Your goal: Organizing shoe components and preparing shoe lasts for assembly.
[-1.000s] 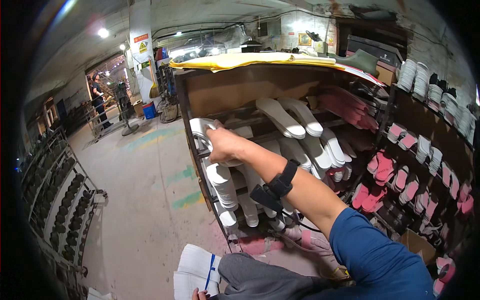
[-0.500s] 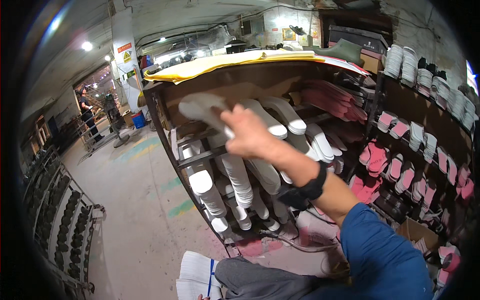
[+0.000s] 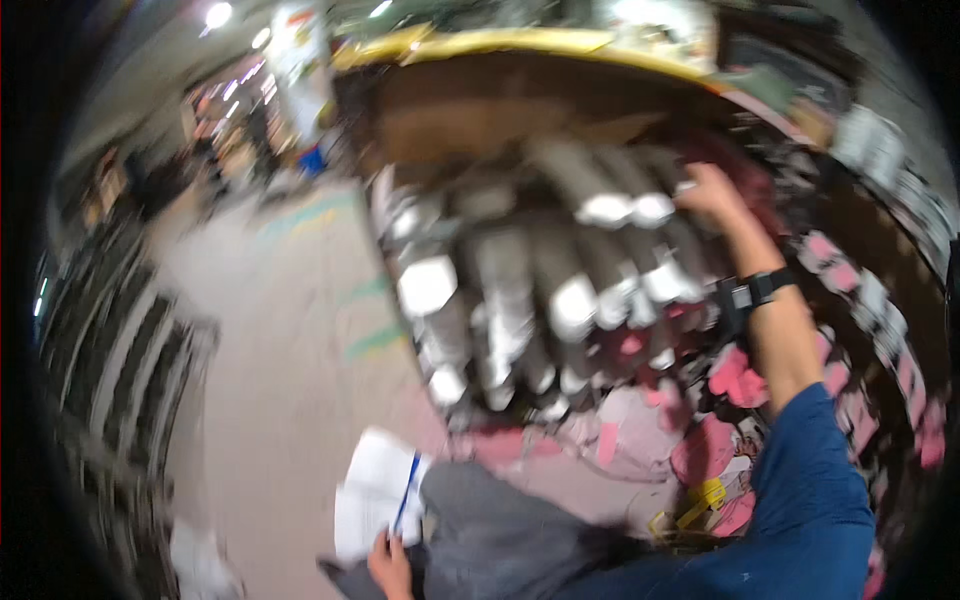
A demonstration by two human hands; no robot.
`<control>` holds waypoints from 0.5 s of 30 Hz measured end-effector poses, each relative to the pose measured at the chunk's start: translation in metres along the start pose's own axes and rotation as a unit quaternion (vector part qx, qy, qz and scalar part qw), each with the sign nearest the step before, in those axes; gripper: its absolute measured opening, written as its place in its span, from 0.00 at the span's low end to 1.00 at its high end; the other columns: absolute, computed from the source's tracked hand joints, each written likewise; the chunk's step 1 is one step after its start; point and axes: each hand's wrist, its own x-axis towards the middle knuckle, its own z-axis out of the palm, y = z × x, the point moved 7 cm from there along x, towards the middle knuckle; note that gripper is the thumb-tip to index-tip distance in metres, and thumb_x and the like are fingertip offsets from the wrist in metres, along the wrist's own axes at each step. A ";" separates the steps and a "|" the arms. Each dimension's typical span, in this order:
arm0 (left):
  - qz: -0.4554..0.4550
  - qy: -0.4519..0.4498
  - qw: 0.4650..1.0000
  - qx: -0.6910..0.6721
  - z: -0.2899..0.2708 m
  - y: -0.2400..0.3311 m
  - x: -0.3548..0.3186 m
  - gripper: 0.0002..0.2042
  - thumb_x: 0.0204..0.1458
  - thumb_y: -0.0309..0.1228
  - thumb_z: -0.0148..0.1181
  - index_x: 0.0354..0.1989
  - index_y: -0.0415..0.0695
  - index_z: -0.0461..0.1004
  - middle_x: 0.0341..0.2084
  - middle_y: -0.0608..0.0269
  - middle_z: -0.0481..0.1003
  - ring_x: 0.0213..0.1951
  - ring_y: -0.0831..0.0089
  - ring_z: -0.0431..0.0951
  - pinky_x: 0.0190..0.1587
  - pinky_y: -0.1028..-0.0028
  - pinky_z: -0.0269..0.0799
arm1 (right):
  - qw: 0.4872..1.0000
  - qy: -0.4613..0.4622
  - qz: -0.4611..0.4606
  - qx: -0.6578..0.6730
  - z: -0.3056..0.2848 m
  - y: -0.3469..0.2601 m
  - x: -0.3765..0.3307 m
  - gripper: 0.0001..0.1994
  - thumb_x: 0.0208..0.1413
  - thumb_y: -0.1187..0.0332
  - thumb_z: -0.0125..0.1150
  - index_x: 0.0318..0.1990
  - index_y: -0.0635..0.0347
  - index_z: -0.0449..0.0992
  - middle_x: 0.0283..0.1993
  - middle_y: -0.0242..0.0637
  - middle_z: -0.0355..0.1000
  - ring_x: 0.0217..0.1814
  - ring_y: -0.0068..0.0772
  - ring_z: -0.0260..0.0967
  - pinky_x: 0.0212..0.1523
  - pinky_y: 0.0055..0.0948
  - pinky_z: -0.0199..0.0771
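Low in front of me, a stack of white insoles is bound with a blue strap. My left hand has its fingers closed at the lower edge of this stack, beside the strap. My right hand is stretched out to the right part of the rack's upper shelf. It is at the tip of a row of white insoles, and motion blur hides how its fingers are set and whether anything is in them. More white insole stacks lie on the levels below.
The dark rack has yellow sheets on top. Pink and white insoles fill the shelves on the right. A rack with dark items stands at left, across a strip of grey floor.
My right hand has moved from the shelf's left part to its right part. My view has shifted, and more of my left hand shows at the bound stack.
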 end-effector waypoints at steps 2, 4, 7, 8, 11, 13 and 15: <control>0.045 0.102 0.994 -0.002 -0.010 -0.002 -0.004 0.17 0.52 0.38 0.56 0.46 0.39 0.75 0.32 0.47 0.78 0.35 0.55 0.78 0.39 0.65 0.71 | 0.974 -0.184 0.079 0.106 0.027 0.002 0.000 0.26 0.43 0.64 0.61 0.50 0.71 0.72 0.50 0.55 0.72 0.54 0.44 0.69 0.53 0.35 0.68; 0.046 0.077 0.996 -0.010 0.002 0.011 0.004 0.17 0.52 0.39 0.56 0.46 0.43 0.76 0.33 0.48 0.78 0.36 0.54 0.78 0.41 0.66 0.71 | 0.992 -0.094 0.055 0.059 0.015 0.060 0.013 0.34 0.47 0.60 0.61 0.58 0.77 0.61 0.59 0.59 0.63 0.62 0.46 0.62 0.60 0.36 0.61; 0.023 0.082 0.996 -0.019 0.010 0.001 0.009 0.15 0.53 0.36 0.55 0.47 0.43 0.75 0.32 0.52 0.79 0.35 0.63 0.80 0.40 0.71 0.71 | 1.000 0.008 -0.015 -0.005 0.000 0.091 0.023 0.34 0.53 0.53 0.60 0.59 0.72 0.63 0.60 0.53 0.63 0.64 0.44 0.60 0.62 0.33 0.58; 0.026 0.079 0.996 -0.023 0.009 0.001 0.008 0.15 0.53 0.36 0.55 0.47 0.42 0.75 0.31 0.53 0.79 0.34 0.65 0.80 0.39 0.72 0.71 | 0.992 0.076 -0.072 -0.073 -0.016 0.081 0.015 0.32 0.56 0.53 0.58 0.59 0.71 0.63 0.60 0.51 0.64 0.63 0.42 0.61 0.62 0.33 0.59; -0.003 0.065 0.996 -0.060 0.000 -0.012 0.009 0.15 0.54 0.35 0.55 0.46 0.41 0.75 0.30 0.55 0.80 0.32 0.70 0.80 0.38 0.73 0.71 | 0.962 0.178 -0.125 0.168 -0.067 -0.047 -0.085 0.22 0.61 0.61 0.52 0.57 0.67 0.67 0.58 0.45 0.67 0.59 0.34 0.65 0.59 0.29 0.63; -0.026 0.040 0.993 -0.113 -0.009 -0.015 0.016 0.15 0.53 0.33 0.57 0.45 0.39 0.75 0.27 0.52 0.79 0.31 0.69 0.79 0.36 0.73 0.71 | 0.927 0.124 -0.151 0.320 -0.067 -0.090 -0.143 0.18 0.61 0.65 0.52 0.54 0.68 0.70 0.51 0.43 0.72 0.52 0.29 0.69 0.54 0.26 0.67; -0.053 0.026 0.993 -0.102 -0.032 -0.022 0.025 0.16 0.53 0.34 0.57 0.47 0.38 0.74 0.28 0.53 0.79 0.31 0.70 0.79 0.38 0.73 0.71 | 0.899 -0.034 -0.154 0.408 -0.009 -0.135 -0.192 0.14 0.59 0.70 0.55 0.50 0.68 0.72 0.42 0.40 0.75 0.41 0.24 0.73 0.44 0.23 0.72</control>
